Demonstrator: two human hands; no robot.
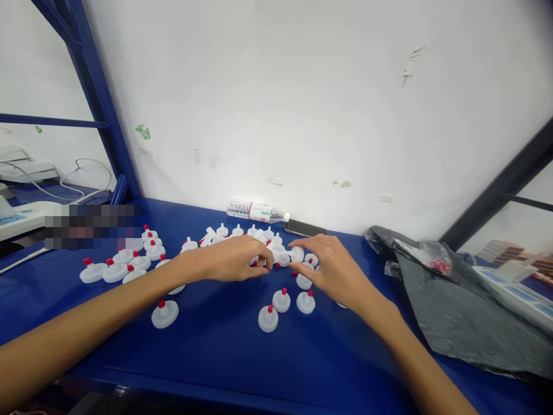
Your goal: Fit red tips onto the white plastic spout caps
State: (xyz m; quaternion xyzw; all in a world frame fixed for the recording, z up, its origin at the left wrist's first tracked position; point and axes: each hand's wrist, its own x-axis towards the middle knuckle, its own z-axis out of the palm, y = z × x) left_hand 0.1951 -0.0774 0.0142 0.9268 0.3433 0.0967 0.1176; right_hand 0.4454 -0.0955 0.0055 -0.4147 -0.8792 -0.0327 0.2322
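Observation:
Several white plastic caps with red tips (pixel 268 318) lie scattered over a blue table (pixel 216 351). My left hand (pixel 235 259) reaches in from the left, its fingers curled down into a pile of caps (pixel 276 249) at the middle; what it grips is hidden. My right hand (pixel 332 268) comes in from the right. Its thumb and forefinger are pinched on a white cap (pixel 296 254) at the edge of that pile. The two hands nearly touch.
A clear water bottle (pixel 257 212) lies on its side against the white wall, with a dark phone (pixel 305 228) beside it. A crumpled grey plastic bag (pixel 453 300) covers the table's right side. More caps (pixel 116 268) sit at the left. Blue shelf posts stand at both sides.

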